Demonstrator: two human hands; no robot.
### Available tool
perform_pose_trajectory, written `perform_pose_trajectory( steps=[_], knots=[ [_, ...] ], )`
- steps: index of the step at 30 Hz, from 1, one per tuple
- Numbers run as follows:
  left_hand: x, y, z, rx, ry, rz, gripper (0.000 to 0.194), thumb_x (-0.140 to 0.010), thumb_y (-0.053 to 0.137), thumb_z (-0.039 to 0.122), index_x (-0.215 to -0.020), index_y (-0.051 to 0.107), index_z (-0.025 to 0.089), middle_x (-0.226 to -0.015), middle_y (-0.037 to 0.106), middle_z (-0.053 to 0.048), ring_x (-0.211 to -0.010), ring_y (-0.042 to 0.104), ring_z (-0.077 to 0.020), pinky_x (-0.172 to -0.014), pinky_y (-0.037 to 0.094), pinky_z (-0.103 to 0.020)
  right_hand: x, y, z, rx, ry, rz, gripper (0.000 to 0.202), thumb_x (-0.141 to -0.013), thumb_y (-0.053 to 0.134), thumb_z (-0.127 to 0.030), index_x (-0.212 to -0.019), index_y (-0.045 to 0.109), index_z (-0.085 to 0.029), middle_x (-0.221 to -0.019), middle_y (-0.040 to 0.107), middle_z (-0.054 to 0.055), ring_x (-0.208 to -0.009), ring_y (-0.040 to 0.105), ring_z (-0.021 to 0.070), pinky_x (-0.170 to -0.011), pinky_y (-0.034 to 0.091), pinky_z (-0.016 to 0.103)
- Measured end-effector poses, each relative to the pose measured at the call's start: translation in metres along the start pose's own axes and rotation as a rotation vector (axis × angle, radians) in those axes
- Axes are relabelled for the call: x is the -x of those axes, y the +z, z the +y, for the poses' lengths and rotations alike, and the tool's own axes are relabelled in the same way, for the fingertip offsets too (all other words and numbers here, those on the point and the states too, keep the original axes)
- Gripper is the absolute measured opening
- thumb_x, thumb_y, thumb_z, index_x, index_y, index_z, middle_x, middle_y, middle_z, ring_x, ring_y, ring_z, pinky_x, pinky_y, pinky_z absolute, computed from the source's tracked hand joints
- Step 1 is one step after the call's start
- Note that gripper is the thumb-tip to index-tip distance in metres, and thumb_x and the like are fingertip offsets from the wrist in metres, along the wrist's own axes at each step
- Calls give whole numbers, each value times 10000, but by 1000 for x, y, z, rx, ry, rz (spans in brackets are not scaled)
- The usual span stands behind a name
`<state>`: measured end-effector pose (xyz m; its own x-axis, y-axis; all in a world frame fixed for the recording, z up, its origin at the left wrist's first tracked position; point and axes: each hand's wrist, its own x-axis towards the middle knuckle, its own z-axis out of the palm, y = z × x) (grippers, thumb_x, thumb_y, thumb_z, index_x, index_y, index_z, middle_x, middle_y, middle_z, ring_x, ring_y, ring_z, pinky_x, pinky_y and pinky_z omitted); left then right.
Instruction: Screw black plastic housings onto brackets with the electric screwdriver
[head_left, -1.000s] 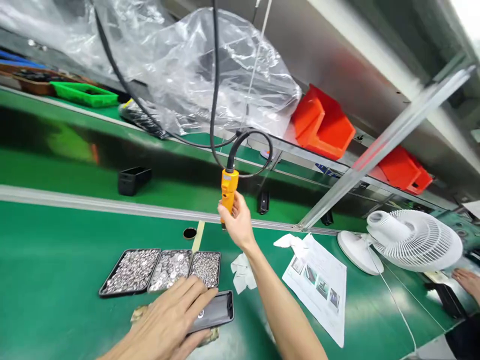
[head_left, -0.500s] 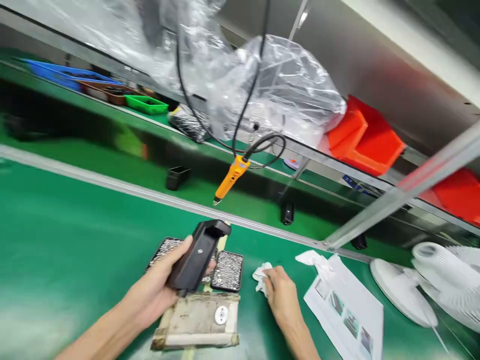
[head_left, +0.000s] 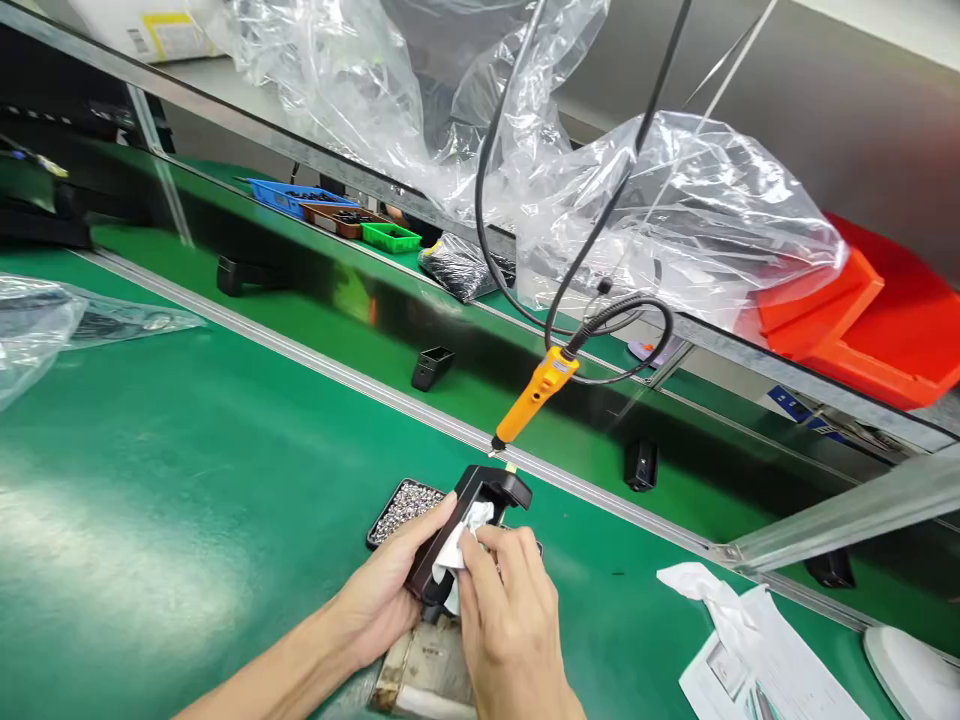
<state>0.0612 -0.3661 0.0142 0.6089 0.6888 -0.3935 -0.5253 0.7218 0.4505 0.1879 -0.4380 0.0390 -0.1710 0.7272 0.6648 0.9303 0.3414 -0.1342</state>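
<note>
My left hand [head_left: 379, 605] grips a long black plastic housing [head_left: 469, 492] from its left side, tilted over the bench, with a projecting lip at its far end. Pinched in the fingers of my right hand [head_left: 514, 610] is a crumpled white tissue [head_left: 452, 556], pressed against the housing's open recess. Below the housing lies a worn, tape-edged block [head_left: 431, 665], partly covered by my hands. A black tray of small metal pieces [head_left: 405, 508] sits just behind my left hand; another tray's edge shows behind my right fingers.
An orange electric screwdriver [head_left: 534, 398] hangs on a cable beyond the housing. Printed sheets [head_left: 795, 655] with a white tissue on top lie at the right, near a white round base [head_left: 911, 675]. Plastic bags and a red bin [head_left: 892, 320] occupy the shelf above.
My right hand has brought the tissue left from the bench to the housing. The housing has turned so its recess shows. The view has shifted left.
</note>
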Motion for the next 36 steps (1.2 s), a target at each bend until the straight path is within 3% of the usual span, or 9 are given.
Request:
perform_pose_trajectory(
  steps=[4,9,14,18,24,26,32,34,36],
  knots=[
    [2,0,0,15,21,-32,263,-933,751,340,-1020,772,94,-1021,773,-150,-780,720,-199,-675,585,-259,0,1,3,8,20,59,284,-938,567,-34,-1186,653,-144,-1034,676,121,-848,550,222,-646,495,339],
    [3,0,0,21,29,9,269,-924,759,350,-979,767,87,-939,765,-138,-729,707,-192,-658,587,-268,3,3,-4,-34,-99,75,276,-919,585,-32,-1175,655,-110,-956,666,110,-776,520,202,-645,487,346],
    [1,-1,-2,4,61,-34,264,-930,757,354,-1026,760,108,-903,758,-103,-711,695,-170,-670,577,-249,0,2,-2,-18,15,66,291,-936,574,-25,-1192,644,-144,-1007,680,114,-825,554,214,-649,480,342],
    [1,-3,-3,12,50,-27,262,-933,752,364,-982,750,106,-877,748,-102,-725,694,-179,-688,589,-268,1,4,-4,-60,-56,38,277,-937,567,-28,-1176,646,-141,-963,673,102,-784,546,200,-639,462,334],
    [3,0,-1,-20,79,-36,275,-936,750,362,-998,753,94,-914,763,-120,-753,708,-182,-698,592,-258,0,4,-5,-121,10,57,275,-954,549,-43,-1173,656,-170,-1003,698,96,-814,586,198,-707,505,339],
    [3,2,0,-20,58,-15,281,-956,723,361,-1022,754,90,-928,768,-131,-750,715,-188,-695,595,-266,-3,-3,-1,-257,80,19,221,-974,531,-79,-1098,674,-193,-954,701,68,-806,615,183,-728,517,324],
    [2,3,0,-50,39,-22,382,-952,720,404,-1203,730,116,-1026,780,-148,-846,758,-261,-750,622,-342,-20,-30,21,-826,677,-37,160,-1007,576,-337,-1096,611,-209,-940,724,43,-771,690,153,-657,551,247],
    [1,4,0,-28,29,-15,374,-964,705,396,-1204,730,111,-1012,782,-144,-853,759,-258,-774,620,-343,-21,-29,20,-868,696,-65,176,-993,593,-324,-1125,577,-209,-875,720,27,-690,675,140,-592,534,229],
    [1,5,1,-5,19,6,356,-976,688,390,-1181,736,102,-980,784,-137,-814,755,-240,-758,616,-325,-18,-21,15,-715,577,-42,138,-978,609,-252,-1109,596,-212,-832,711,13,-674,663,136,-584,523,226]
  ],
)
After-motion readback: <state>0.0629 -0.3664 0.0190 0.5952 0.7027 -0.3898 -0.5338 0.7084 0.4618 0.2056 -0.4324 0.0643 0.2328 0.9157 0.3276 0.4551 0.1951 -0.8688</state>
